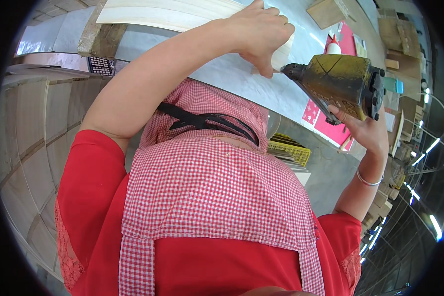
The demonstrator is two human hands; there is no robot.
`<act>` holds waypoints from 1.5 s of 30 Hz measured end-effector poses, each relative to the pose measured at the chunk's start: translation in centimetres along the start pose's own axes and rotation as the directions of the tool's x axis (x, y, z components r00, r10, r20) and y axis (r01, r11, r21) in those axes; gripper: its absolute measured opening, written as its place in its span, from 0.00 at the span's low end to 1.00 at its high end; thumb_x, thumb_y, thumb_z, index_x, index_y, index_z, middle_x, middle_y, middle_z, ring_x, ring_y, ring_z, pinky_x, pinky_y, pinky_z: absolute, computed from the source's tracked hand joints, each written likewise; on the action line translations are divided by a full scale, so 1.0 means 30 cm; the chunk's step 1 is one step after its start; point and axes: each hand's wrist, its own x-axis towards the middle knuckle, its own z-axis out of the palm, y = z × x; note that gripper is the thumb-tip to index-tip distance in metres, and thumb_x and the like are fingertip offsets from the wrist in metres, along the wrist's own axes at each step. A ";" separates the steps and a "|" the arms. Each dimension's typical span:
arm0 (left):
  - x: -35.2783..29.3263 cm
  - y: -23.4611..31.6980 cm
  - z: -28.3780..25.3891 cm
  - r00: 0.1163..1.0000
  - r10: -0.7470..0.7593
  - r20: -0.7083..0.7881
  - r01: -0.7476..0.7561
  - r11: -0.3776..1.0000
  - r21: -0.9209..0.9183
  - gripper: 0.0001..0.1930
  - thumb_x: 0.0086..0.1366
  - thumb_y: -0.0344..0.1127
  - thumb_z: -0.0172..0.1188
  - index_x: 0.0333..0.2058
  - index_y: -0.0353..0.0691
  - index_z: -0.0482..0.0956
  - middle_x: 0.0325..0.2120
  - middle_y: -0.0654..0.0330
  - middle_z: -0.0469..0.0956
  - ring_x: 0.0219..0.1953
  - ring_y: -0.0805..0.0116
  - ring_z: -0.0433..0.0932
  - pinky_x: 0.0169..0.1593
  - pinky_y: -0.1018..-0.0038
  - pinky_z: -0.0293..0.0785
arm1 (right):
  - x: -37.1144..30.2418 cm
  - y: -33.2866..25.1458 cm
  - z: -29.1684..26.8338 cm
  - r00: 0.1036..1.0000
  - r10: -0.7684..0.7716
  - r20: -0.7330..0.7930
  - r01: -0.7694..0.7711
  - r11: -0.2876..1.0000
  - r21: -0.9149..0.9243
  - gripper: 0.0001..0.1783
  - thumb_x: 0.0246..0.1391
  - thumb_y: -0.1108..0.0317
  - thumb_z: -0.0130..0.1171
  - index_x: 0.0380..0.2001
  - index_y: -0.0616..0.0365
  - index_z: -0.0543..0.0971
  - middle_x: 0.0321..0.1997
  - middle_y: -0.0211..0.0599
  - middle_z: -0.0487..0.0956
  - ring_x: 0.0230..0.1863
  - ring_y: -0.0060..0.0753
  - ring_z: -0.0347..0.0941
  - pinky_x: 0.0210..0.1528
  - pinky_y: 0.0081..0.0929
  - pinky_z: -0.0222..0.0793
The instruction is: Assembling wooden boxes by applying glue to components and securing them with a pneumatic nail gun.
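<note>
My left hand point(262, 35) is closed over the right end of a pale wooden board point(158, 14), thumb pointing down at its near edge. The board lies over the light grey worktable point(232, 74). In my right hand point(364, 132) is a worn yellow and black nail gun point(336, 79), gripped from below. Its dark nose points left and sits close to the board's end, right by my left thumb. Whether the nose touches the wood, I cannot tell. Part of the right hand's fingers is hidden behind the tool.
A white bottle with a red cap point(333, 47) stands behind the nail gun by a pink sheet point(348, 38). A wooden box point(326, 13) lies farther back. A wooden block point(97, 39) is at left. Stacked panels point(29, 123) fill the left side; a yellow crate point(296, 149) sits below the table.
</note>
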 end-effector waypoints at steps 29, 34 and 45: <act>0.010 -0.070 0.089 0.999 -0.023 0.033 0.033 0.936 -0.352 0.41 0.34 0.57 0.76 0.42 0.32 0.76 0.40 0.50 0.77 0.49 0.57 0.74 0.55 0.60 0.63 | 0.183 -0.005 -0.044 0.993 0.116 -0.038 -0.111 0.989 0.102 0.21 0.49 0.72 0.73 0.45 0.67 0.78 0.42 0.37 0.84 0.41 0.24 0.78 0.45 0.26 0.74; 0.017 -0.069 0.082 0.995 -0.019 0.097 0.055 0.924 -0.378 0.41 0.34 0.56 0.76 0.42 0.31 0.76 0.40 0.50 0.78 0.49 0.56 0.74 0.56 0.60 0.62 | 0.201 -0.009 -0.046 0.997 0.065 -0.040 -0.057 0.984 0.171 0.21 0.47 0.68 0.75 0.41 0.70 0.79 0.38 0.39 0.84 0.38 0.22 0.78 0.43 0.27 0.75; -0.011 -0.130 0.087 0.997 0.056 -0.046 -0.070 0.901 -0.428 0.44 0.40 0.59 0.75 0.47 0.27 0.74 0.44 0.48 0.78 0.54 0.53 0.72 0.59 0.56 0.60 | 0.128 0.053 -0.024 0.942 0.257 -0.214 -0.230 0.963 0.143 0.22 0.48 0.67 0.73 0.42 0.69 0.78 0.37 0.38 0.84 0.35 0.21 0.77 0.41 0.26 0.74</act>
